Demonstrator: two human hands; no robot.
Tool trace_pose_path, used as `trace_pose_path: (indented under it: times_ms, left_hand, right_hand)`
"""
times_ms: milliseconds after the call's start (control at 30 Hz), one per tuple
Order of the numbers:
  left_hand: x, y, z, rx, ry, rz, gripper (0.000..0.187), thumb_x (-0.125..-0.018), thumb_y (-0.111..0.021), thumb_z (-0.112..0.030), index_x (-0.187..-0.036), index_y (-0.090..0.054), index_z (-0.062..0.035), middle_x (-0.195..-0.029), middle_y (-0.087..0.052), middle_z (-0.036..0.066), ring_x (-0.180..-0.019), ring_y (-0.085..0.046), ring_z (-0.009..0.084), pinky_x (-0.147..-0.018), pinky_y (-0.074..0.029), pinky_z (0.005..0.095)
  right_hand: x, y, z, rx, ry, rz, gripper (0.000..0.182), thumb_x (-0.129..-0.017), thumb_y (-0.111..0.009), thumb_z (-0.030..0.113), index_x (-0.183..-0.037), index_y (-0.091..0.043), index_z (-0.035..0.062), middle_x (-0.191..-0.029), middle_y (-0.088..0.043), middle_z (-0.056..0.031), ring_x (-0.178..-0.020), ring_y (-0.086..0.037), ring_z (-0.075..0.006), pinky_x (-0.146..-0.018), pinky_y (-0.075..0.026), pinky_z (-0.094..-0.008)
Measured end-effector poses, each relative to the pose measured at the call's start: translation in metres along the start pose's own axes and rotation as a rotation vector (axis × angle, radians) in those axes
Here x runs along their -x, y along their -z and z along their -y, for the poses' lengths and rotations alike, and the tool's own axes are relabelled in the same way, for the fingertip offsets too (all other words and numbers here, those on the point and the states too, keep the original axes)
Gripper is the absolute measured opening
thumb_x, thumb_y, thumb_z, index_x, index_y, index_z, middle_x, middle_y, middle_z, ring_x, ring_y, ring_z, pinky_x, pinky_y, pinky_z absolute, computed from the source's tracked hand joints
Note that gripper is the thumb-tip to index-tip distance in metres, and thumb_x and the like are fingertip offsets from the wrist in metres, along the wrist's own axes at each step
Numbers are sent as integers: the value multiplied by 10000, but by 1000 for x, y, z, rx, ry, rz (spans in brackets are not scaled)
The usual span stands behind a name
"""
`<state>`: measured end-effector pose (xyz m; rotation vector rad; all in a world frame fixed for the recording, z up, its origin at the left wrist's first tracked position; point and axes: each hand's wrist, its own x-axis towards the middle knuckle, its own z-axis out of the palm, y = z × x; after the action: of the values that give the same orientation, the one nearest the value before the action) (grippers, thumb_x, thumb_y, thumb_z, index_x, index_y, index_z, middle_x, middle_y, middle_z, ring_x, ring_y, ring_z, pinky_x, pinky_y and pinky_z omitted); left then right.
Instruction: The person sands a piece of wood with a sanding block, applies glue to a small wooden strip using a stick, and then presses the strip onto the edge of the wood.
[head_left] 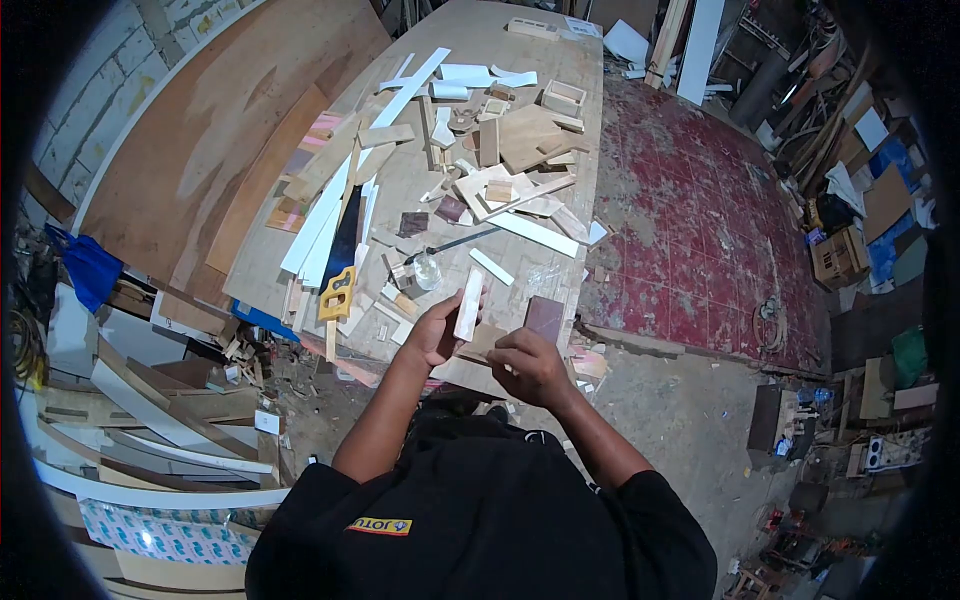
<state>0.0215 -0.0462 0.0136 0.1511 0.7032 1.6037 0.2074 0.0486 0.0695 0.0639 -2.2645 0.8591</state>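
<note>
My left hand (434, 332) grips a small pale wooden block (467, 306) and holds it up on end over the near edge of the workbench. To its right is my right hand (530, 364), with curled fingers pressed together; whatever they pinch is hidden. A flat brown piece (482, 342) shows between the two hands. Just beyond my right hand lies a dark reddish-brown sheet that looks like sandpaper (544, 317). A clear jar (426, 271) stands past my left hand, near a narrow white strip (491, 267).
A handsaw with a yellow handle (337, 293) lies along the workbench's left side (300, 318). Wood offcuts (530, 135), white strips (540, 234) and small boxes (563, 97) crowd the middle and far end. Large plywood sheets (215, 120) lean at left; a red tiled floor (690, 220) lies right.
</note>
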Motion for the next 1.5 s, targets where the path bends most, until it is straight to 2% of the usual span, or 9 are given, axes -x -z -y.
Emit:
trace_pose_path:
  times_ms: [200,367,500,733,1200,1300,1400,1467,1500]
  left_hand:
    - [2,-4,-1,28,14,5,475,-991,-503,-324,-1343,-453,-8,-996,-601,50,-813,-605,106,-707,-536,217]
    - [1,6,-2,109,21,53,440,-997,-486,-353,-1294,-512,-30,-975,-627,17,-841,-619,102,-696,-534,229]
    - [2,8,0,99,38,49,451,-996,-486,-360,-1303,-496,-30,-978,-618,25,-830,-617,98,-665,-535,228]
    - [-4,4,3,259,40,133,474,-1003,-484,-301,-1353,-401,8,-1021,-568,74,-839,-592,128,-660,-531,233]
    - [-9,10,17,161,93,189,468,-1003,-484,-309,-1341,-414,7,-1000,-573,73,-828,-586,122,-665,-521,223]
    - [-8,-2,16,130,16,64,475,-999,-491,-321,-1329,-424,15,-982,-580,66,-834,-591,122,-667,-525,229]
    - [-13,12,18,241,116,339,481,-994,-500,-330,-1318,-437,20,-962,-593,61,-825,-601,130,-680,-529,228]
    - [-12,3,22,200,-14,-13,437,-987,-510,-353,-1272,-519,-22,-978,-624,51,-836,-619,127,-716,-522,247]
    - [-12,4,23,200,-15,-13,437,-987,-510,-353,-1272,-519,-22,-978,-624,51,-836,-619,127,-716,-522,247]
  right_hand:
    - [-6,-5,-18,100,-141,-144,213,-684,-717,-17,-879,-664,52,-827,-627,-92,-774,-638,-272,-648,-521,-358]
    - [2,-4,2,-1,-58,5,201,-685,-721,-12,-867,-672,59,-830,-632,-86,-773,-641,-250,-640,-520,-350]
    - [0,-6,-8,103,-124,-137,191,-691,-718,-12,-860,-671,65,-823,-628,-83,-759,-635,-253,-624,-517,-349]
    - [7,-4,-10,18,-32,1,193,-681,-716,-17,-848,-664,67,-822,-629,-78,-757,-634,-255,-621,-515,-347]
    - [11,-4,-11,147,-29,-151,229,-681,-729,-5,-891,-664,62,-821,-626,-87,-719,-625,-254,-592,-500,-355]
    - [14,-7,-14,200,-36,-124,237,-690,-733,-7,-905,-659,61,-835,-636,-88,-725,-631,-252,-605,-508,-357]
    - [18,-8,-9,102,-48,-120,199,-702,-732,-4,-878,-662,56,-829,-639,-88,-717,-631,-250,-614,-514,-353]
    - [20,-6,-10,50,-123,-141,185,-716,-735,5,-888,-685,54,-803,-638,-79,-711,-634,-222,-621,-514,-330]
    - [23,-6,-15,-91,-286,-199,193,-734,-735,6,-916,-690,47,-797,-643,-70,-726,-636,-193,-622,-512,-320]
